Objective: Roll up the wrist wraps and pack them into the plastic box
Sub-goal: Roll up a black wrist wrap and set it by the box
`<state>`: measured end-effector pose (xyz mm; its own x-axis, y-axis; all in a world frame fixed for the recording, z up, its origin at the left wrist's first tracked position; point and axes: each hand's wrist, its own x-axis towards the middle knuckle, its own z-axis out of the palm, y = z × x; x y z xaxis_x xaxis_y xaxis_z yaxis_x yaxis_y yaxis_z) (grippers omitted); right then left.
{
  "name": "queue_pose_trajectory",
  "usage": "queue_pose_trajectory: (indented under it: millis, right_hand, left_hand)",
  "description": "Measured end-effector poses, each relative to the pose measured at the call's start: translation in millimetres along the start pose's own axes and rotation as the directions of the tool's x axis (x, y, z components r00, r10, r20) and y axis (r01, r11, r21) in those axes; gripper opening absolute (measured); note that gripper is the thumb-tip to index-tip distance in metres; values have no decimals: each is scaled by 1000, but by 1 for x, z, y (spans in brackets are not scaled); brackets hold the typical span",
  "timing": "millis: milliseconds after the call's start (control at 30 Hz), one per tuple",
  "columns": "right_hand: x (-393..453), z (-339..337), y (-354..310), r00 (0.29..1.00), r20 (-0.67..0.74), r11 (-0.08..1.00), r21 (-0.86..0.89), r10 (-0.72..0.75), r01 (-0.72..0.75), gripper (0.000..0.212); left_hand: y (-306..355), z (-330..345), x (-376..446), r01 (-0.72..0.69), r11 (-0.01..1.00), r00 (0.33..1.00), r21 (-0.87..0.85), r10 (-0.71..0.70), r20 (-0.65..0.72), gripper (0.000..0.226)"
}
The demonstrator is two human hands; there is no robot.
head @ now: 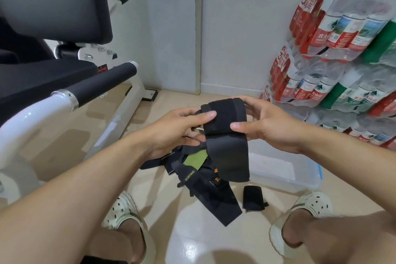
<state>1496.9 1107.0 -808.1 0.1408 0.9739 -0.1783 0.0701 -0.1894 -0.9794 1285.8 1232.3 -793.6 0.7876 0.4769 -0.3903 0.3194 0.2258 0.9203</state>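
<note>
Head: bottle packs [342, 49] beside box [285, 176]

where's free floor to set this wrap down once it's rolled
Bare floor lies between the two shoes, and left of the wrap pile toward the bench frame. The plastic box looks empty. Crowded: pile beside rolled wrap.

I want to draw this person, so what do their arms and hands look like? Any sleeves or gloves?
Both forearms are bare, with no sleeves in view. The left hand and right hand wear no gloves, rings or watch. The fingernails are short.
</note>
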Motion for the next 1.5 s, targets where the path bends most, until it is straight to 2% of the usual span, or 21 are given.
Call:
queue_pose_trajectory:
  millis: [300,533,600,700,867,933,1000,1100,1167,1300,1500]
  right_hand:
    - [-1,3,-2,987,-17,986,-44,-162,161,61]
    - [0,9,-2,945,-152,938,-242,-291,250,63]
    - [0,10,-2,935,-144,914,-305,-324,270,63]
    - [0,12,-2,934,-132,908,-314,-333,279,61]
    - [-6,12,-11,959,-137,964,-129,-250,233,46]
    - [-6,14,-13,967,-169,981,-33,-192,190,46]
    - [-4,16,-13,976,-180,990,50,-124,135,50]
    - [-1,17,-13,987,-159,983,178,-15,44,58]
    - [-2,18,-13,993,-114,970,243,31,-3,53]
    - [-5,18,-12,994,30,960,260,102,-106,50]
    - [-2,17,-7,997,-69,969,248,36,-18,57]
  left_hand:
    - [0,11,0,78,950,995,-301,-58,78,49]
    - [7,24,3,92,868,991,-487,-129,-43,39]
    - [6,25,3,111,863,988,-493,-150,-40,41]
    - [5,24,4,88,856,988,-509,-142,-68,27]
    - [5,19,6,24,874,991,-485,-83,-101,31]
    - [5,19,7,-35,888,996,-458,-6,-89,29]
    - [5,19,7,-101,892,993,-440,63,-100,17]
    - [5,21,7,-163,906,984,-390,118,-136,24]
    - [4,20,7,-198,906,977,-374,150,-154,29]
    - [4,19,6,-231,906,971,-354,189,-149,45]
    - [-1,17,7,-174,911,985,-374,154,-83,40]
